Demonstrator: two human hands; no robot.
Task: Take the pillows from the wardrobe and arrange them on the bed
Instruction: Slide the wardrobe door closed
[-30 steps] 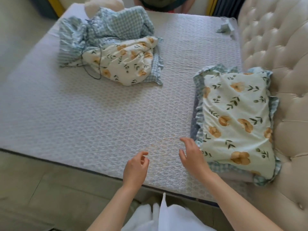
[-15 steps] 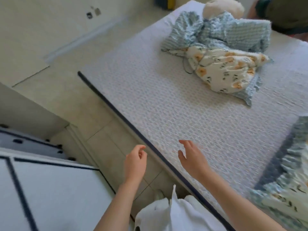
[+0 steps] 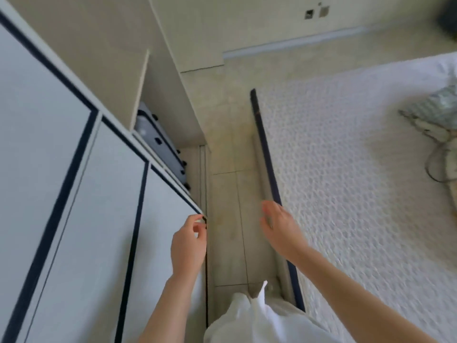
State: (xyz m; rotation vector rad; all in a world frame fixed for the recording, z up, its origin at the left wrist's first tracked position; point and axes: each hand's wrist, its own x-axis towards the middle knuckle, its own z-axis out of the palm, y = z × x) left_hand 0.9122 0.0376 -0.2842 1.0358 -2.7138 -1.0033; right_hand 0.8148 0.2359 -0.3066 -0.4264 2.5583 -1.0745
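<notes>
No pillow is in either hand, and the only bedding in view is a blue-and-floral bundle (image 3: 442,112) at the far right of the bed (image 3: 358,194) (too blurred to say whether it is a pillow or a loose cover). The wardrobe (image 3: 74,181) fills the left of the view, its pale door panels framed in dark trim, with an open section further along where a grey suitcase (image 3: 158,142) lies on a shelf; no pillow shows in that opening. The left hand (image 3: 189,246) is at the corner of the nearest door panel, fingers curled toward its edge, though whether they actually pinch it cannot be told through the blur. The right hand (image 3: 279,229) hangs open and empty over the strip of tiled floor (image 3: 230,194) between wardrobe and bed. The step in hand appears to be getting into the wardrobe for the next pillow. To do it well, the person probably needs a firm hold on the door's edge before moving it, with the free hand kept ready to reach in, and should stand clear of the door's path, since the gap beside the bed is narrow.
</notes>
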